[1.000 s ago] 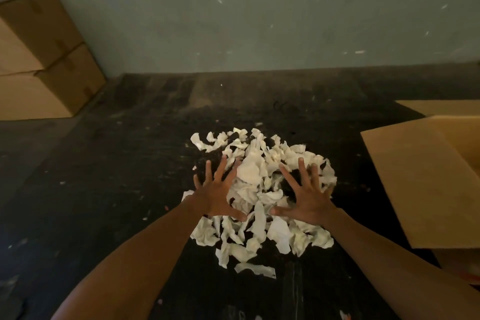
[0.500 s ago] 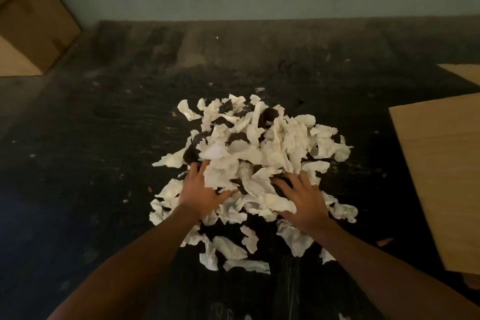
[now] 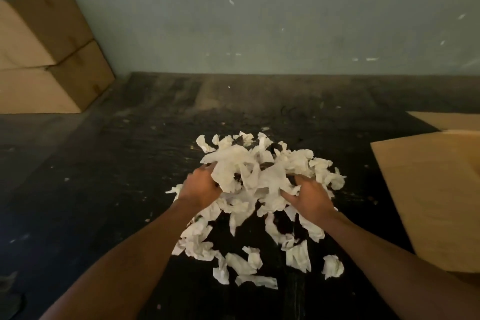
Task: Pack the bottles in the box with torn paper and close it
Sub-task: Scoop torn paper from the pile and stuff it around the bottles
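Note:
A heap of white torn paper point(image 3: 262, 179) lies on the dark floor in front of me. My left hand point(image 3: 201, 186) and my right hand point(image 3: 310, 196) press in from either side and hold a bunch of the paper lifted between them. Loose scraps point(image 3: 244, 265) stay scattered on the floor below my wrists. The open cardboard box point(image 3: 439, 189) stands at the right edge, one flap lying out toward the heap. No bottles are visible; the inside of the box is out of frame.
Two stacked cardboard boxes point(image 3: 44, 60) lean against the pale wall at the back left. The dark floor point(image 3: 104, 189) is scuffed and dotted with small paper bits. The wall runs along the back.
My hands went from lying flat on the heap to closing in and scooping a bunch upward. Scraps dropped onto the floor near me. My head tilted back up.

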`<state>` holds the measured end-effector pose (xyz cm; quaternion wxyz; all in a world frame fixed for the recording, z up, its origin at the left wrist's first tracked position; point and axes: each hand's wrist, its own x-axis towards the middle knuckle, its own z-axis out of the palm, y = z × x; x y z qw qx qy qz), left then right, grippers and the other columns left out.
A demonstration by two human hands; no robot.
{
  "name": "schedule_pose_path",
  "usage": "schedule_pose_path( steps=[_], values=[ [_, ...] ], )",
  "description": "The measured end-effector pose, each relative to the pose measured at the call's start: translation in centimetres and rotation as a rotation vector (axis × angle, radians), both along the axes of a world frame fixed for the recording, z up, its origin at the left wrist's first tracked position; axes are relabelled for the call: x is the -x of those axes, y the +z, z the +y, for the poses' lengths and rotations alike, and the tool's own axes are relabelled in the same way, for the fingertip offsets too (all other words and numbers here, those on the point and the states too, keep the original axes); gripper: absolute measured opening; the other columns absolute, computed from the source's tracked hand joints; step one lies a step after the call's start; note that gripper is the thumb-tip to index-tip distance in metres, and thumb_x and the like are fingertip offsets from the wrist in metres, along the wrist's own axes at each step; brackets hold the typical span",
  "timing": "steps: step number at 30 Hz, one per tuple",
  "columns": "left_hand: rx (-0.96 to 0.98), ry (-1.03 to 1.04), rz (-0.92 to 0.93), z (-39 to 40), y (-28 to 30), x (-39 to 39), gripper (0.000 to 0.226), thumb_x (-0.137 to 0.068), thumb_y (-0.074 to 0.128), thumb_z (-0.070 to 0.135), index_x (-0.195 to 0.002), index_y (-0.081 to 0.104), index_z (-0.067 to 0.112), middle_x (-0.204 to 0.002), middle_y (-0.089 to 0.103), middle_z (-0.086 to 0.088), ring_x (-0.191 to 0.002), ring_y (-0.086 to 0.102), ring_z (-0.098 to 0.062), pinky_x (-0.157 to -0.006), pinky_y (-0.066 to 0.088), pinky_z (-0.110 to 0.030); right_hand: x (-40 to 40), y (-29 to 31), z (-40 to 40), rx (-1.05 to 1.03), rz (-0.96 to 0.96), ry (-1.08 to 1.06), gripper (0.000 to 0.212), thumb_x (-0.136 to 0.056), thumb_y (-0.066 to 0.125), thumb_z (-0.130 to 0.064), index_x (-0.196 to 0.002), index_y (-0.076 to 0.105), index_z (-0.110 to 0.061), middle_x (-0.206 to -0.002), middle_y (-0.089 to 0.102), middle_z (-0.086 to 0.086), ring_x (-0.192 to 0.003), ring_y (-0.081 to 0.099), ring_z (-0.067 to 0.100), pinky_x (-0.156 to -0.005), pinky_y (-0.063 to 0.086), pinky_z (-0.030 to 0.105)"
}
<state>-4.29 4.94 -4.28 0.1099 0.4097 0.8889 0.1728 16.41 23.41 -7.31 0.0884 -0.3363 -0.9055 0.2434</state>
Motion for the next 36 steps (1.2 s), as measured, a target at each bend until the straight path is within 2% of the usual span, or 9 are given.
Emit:
schedule_pose_path(
  steps=[3, 6, 12, 16, 20, 27, 31, 34, 36],
  values=[
    [-0.037, 0.024, -0.007, -1.4, 2.9, -0.1, 0.051, -0.086, 0.070, 0.035, -0.132, 0.052, 0.023, -0.115, 0.067, -0.004, -0.103, 0.066, -0.025, -0.090, 0.055, -0.045, 0.1, 3.4, -0.8, 0.071, 0.064, -0.089, 0.048, -0.087, 0.064, -0.051, -0.126, 0.063, -0.023, -0.113, 0.069, -0.002, -0.102, 0.065, 0.020, -0.089, 0.053, 0.037],
    [0.017, 0.092, 0.017, -3.2, 5.9, -0.2, 0.058, -0.088, 0.070, 0.033, -0.139, 0.045, 0.022, -0.121, 0.065, -0.007, -0.104, 0.065, -0.025, -0.091, 0.055, -0.044, -0.4, 6.8, -2.0, 0.076, 0.140, -0.125, 0.042, -0.088, 0.063, -0.050, -0.121, 0.065, -0.023, -0.095, 0.071, -0.002, -0.092, 0.067, 0.020, -0.079, 0.052, 0.033],
    [0.004, 0.151, 0.064, -6.7, 10.5, -1.2, 0.064, -0.089, 0.068, 0.032, -0.144, 0.040, 0.018, -0.127, 0.060, -0.010, -0.110, 0.062, -0.027, -0.095, 0.054, -0.044, -1.6, 11.9, -4.5, 0.056, 0.195, -0.151, 0.033, -0.089, 0.060, -0.051, -0.102, 0.068, -0.022, -0.089, 0.071, -0.001, -0.085, 0.067, 0.020, -0.081, 0.055, 0.039],
    [-0.071, 0.152, 0.050, -8.8, 12.5, -2.4, 0.052, -0.087, 0.070, 0.037, -0.131, 0.050, 0.018, -0.116, 0.063, -0.008, -0.101, 0.064, -0.026, -0.090, 0.056, -0.045, -2.8, 14.1, -6.7, 0.042, 0.165, -0.202, 0.034, -0.090, 0.060, -0.049, -0.089, 0.068, -0.016, -0.081, 0.069, 0.002, -0.074, 0.065, 0.017, -0.070, 0.055, 0.035],
    [-0.109, 0.129, 0.014, -10.1, 13.4, -3.9, 0.042, -0.089, 0.069, 0.032, -0.125, 0.054, 0.018, -0.115, 0.065, -0.007, -0.099, 0.064, -0.023, -0.090, 0.055, -0.040, -4.7, 15.5, -8.7, 0.059, 0.147, -0.241, 0.034, -0.091, 0.061, -0.045, -0.077, 0.064, -0.014, -0.073, 0.065, 0.005, -0.063, 0.061, 0.016, -0.054, 0.043, 0.027],
    [-0.128, 0.096, 0.005, -9.7, 13.9, -6.5, 0.037, -0.091, 0.067, 0.029, -0.122, 0.054, 0.014, -0.099, 0.058, -0.002, -0.087, 0.060, -0.017, -0.085, 0.056, -0.037, -8.7, 17.7, -9.5, 0.006, 0.176, -0.257, 0.035, -0.091, 0.061, -0.044, -0.066, 0.057, -0.021, -0.066, 0.061, 0.000, -0.065, 0.061, 0.019, -0.051, 0.037, 0.028],
    [-0.160, 0.070, 0.002, -7.8, 14.6, -8.2, 0.037, -0.090, 0.068, 0.029, -0.121, 0.054, 0.014, -0.101, 0.059, -0.004, -0.088, 0.060, -0.018, -0.083, 0.056, -0.035, -11.0, 18.9, -8.4, -0.016, 0.172, -0.297, 0.037, -0.091, 0.060, -0.045, -0.063, 0.055, -0.020, -0.067, 0.060, 0.003, -0.065, 0.059, 0.020, -0.050, 0.036, 0.029],
    [-0.191, 0.050, 0.011, -6.0, 15.2, -9.7, 0.022, -0.090, 0.067, 0.032, -0.101, 0.053, 0.020, -0.091, 0.056, 0.001, -0.083, 0.059, -0.018, -0.077, 0.052, -0.032, -13.1, 19.5, -7.1, -0.023, 0.194, -0.317, 0.039, -0.092, 0.060, -0.043, -0.061, 0.051, -0.021, -0.064, 0.056, 0.001, -0.063, 0.056, 0.020, -0.049, 0.032, 0.028],
    [-0.203, 0.051, 0.003, -4.5, 15.4, -10.9, 0.023, -0.088, 0.068, 0.035, -0.093, 0.055, 0.017, -0.090, 0.062, -0.003, -0.084, 0.064, -0.023, -0.080, 0.056, -0.038, -14.7, 20.0, -6.1, -0.021, 0.194, -0.323, 0.041, -0.094, 0.059, -0.041, -0.060, 0.048, -0.019, -0.059, 0.050, -0.001, -0.056, 0.049, 0.015, -0.048, 0.030, 0.027]
  ],
)
